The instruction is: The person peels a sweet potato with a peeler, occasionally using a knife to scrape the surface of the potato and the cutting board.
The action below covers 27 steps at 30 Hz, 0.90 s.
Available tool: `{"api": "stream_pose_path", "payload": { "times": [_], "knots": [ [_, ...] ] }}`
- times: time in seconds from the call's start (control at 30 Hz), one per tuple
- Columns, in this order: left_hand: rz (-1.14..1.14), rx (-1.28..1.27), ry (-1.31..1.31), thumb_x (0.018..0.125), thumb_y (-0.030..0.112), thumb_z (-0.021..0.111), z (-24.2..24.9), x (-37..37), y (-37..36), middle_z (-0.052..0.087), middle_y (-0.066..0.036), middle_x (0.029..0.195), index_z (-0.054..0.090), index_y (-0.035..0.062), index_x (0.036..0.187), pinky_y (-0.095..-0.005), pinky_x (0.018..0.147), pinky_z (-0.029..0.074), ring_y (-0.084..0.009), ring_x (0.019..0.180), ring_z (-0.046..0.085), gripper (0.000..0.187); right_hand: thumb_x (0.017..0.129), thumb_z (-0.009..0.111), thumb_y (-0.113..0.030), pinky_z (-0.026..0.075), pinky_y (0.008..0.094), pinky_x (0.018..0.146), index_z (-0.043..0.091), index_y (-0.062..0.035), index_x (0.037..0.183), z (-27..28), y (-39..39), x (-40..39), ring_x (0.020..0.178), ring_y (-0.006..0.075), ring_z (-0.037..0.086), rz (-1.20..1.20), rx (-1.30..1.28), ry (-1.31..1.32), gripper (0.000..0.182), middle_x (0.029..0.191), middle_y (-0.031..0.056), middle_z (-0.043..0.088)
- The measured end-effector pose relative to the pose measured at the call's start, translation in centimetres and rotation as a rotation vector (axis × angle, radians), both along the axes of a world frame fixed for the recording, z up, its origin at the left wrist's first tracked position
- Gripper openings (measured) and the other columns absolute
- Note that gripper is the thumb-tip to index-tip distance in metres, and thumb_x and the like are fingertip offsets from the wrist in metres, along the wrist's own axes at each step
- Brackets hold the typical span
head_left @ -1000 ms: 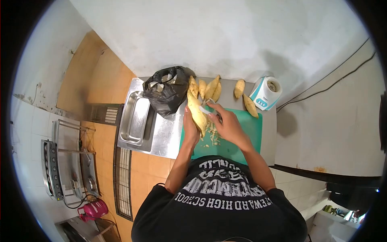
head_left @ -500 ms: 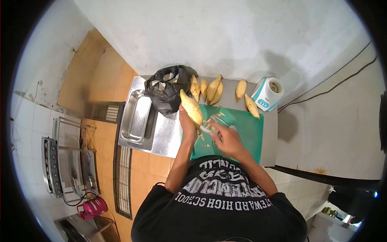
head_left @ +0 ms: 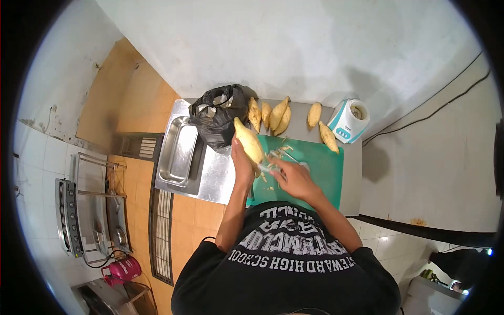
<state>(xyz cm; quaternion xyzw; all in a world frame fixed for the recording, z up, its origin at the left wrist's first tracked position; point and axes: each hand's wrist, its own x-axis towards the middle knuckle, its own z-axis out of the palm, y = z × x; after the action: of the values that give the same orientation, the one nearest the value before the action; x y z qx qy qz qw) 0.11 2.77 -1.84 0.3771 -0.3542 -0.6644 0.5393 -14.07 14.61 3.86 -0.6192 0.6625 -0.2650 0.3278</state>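
Note:
My left hand [head_left: 243, 167] is wrapped round a pale yellow sweet potato [head_left: 249, 143], tilted with its narrow end up by the black bag. Closed on a whitish peeler [head_left: 266, 168], my right hand [head_left: 295, 179] works at the lower end of the sweet potato; the peeler is slightly blurred. Both hands are over the left part of a green cutting board [head_left: 326, 181]. Short peelings [head_left: 284, 148] are scattered on the board. A thin tool with a pale handle [head_left: 304, 166] lies partly hidden behind my right hand.
Several unpeeled sweet potatoes [head_left: 278, 114] lie along the wall behind the board. A black plastic bag [head_left: 216, 128] stands left of them, near a metal pan [head_left: 164, 170] on the steel counter. At the right are two more sweet potatoes [head_left: 328, 137] and a white-and-blue blender base [head_left: 346, 123].
The peeler and my right hand have shifted slightly left, along the lower end of the sweet potato. My left hand keeps its hold, moved only a little.

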Motion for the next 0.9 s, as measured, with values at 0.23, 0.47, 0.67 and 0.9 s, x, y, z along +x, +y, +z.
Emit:
{"api": "stream_pose_path", "payload": {
  "times": [0.23,0.47,0.67,0.9],
  "knots": [
    [-0.025,0.051,0.044,0.111,0.044,0.031,-0.1,0.1,-0.3,0.061,-0.013,0.122,0.046,0.0022,0.140,-0.0367,0.092,0.051,-0.0223,0.108,0.062,0.053,0.098,0.061,-0.027,0.051,0.0491,0.078,0.061,-0.0114,0.133,2.0,-0.6,-0.6,0.090,0.0401,0.067,-0.109,-0.006,-0.109,0.039,0.102,0.0193,0.071],
    [-0.117,-0.088,-0.016,0.112,0.039,0.026,1.3,-1.1,0.5,0.057,-0.014,0.135,0.040,0.0005,0.149,-0.0344,0.102,0.045,-0.0214,0.121,0.057,0.055,0.097,0.063,-0.025,0.052,0.0455,0.073,0.061,-0.0097,0.132,3.4,-3.7,0.3,0.080,0.0367,0.068,-0.108,-0.274,-0.018,0.038,0.094,0.0209,0.071],
    [0.059,0.148,0.142,0.108,0.053,0.034,0.3,-0.2,-0.9,0.062,-0.013,0.118,0.047,0.0020,0.134,-0.0412,0.091,0.053,-0.0259,0.105,0.064,0.059,0.098,0.062,-0.026,0.052,0.0475,0.078,0.061,-0.0097,0.132,-1.7,0.4,1.0,0.089,0.0392,0.068,-0.047,-0.188,-0.027,0.038,0.105,0.0203,0.070],
    [0.001,0.076,0.037,0.111,0.045,0.029,-0.5,-0.4,-0.7,0.057,-0.014,0.130,0.046,0.0013,0.141,-0.0365,0.099,0.047,-0.0233,0.117,0.058,0.055,0.096,0.064,-0.024,0.050,0.0456,0.072,0.061,-0.0088,0.132,2.2,-1.0,0.3,0.078,0.0372,0.064,-0.133,-0.210,-0.113,0.039,0.103,0.0185,0.070]
  ]
}}
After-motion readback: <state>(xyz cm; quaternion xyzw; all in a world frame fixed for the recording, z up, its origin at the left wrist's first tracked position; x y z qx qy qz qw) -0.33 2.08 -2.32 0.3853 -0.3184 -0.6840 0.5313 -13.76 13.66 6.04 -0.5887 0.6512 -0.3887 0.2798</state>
